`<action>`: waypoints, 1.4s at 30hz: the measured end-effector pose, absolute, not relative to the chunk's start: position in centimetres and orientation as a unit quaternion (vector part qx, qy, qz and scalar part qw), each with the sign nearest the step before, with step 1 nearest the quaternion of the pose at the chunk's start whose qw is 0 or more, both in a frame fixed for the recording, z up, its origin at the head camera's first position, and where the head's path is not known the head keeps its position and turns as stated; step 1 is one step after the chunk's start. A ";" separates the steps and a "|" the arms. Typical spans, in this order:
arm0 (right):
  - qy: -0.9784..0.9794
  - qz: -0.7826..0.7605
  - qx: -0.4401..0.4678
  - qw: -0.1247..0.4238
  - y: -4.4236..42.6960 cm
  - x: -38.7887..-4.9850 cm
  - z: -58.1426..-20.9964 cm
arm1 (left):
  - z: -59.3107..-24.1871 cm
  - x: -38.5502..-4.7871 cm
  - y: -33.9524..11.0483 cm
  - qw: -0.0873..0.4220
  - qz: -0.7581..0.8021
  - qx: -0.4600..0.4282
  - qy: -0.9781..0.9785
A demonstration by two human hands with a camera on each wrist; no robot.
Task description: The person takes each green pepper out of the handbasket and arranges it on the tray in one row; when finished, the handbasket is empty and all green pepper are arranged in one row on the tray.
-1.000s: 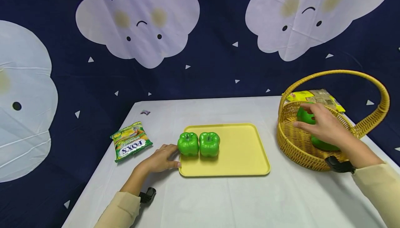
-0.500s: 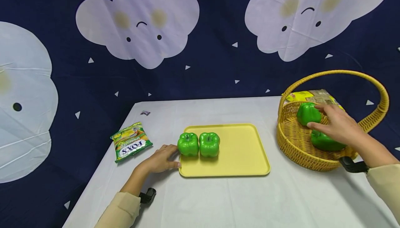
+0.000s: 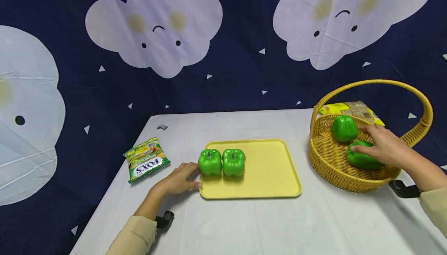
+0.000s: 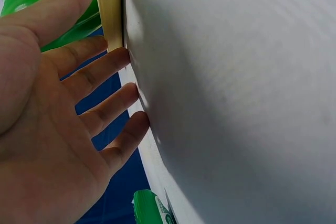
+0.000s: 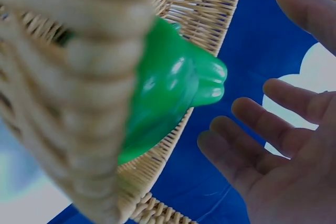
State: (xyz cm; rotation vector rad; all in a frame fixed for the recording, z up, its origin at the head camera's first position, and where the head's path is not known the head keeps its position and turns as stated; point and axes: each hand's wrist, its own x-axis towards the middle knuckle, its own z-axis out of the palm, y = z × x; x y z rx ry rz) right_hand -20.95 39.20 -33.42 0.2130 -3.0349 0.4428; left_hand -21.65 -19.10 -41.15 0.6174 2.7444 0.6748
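Note:
Two green bell peppers, a left one (image 3: 210, 162) and a right one (image 3: 234, 162), stand side by side on the left part of a yellow tray (image 3: 270, 169). My left hand (image 3: 178, 179) rests at the tray's left edge, fingers spread; the left wrist view shows fingertips by the tray rim (image 4: 110, 11). On the right, a wicker basket (image 3: 328, 175) holds a far bell pepper (image 3: 343, 129) and a near bell pepper (image 3: 361, 160). Over the near one hovers my right hand (image 3: 391, 148), fingers loosely spread. In the right wrist view a gap separates that hand from a pepper (image 5: 178, 77).
A green FOX'S candy bag (image 3: 146, 160) lies left of the tray, with a small wrapped sweet (image 3: 162, 127) farther back. Behind the basket lies a yellow packet (image 3: 352, 109). The tall basket handle (image 3: 375, 81) arches above the right hand. A dark cloth with clouds hangs behind.
My right hand has moved back to the right and down, away from the far pepper and over the near one. Both basket peppers now show more fully. The left hand stays put.

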 end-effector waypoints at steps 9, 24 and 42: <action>-0.987 0.134 0.085 0.021 39.9 -20.9 -34.3 | -41.0 -21.5 -19.1 0.123 0.234 0.212 0.941; -0.990 0.121 0.076 -0.008 40.7 -21.2 -35.1 | -41.1 -21.6 -19.1 0.120 0.235 0.215 0.940; -0.990 0.123 0.070 -0.022 41.5 -21.6 -36.0 | -41.0 -21.4 -19.1 0.120 0.234 0.218 0.940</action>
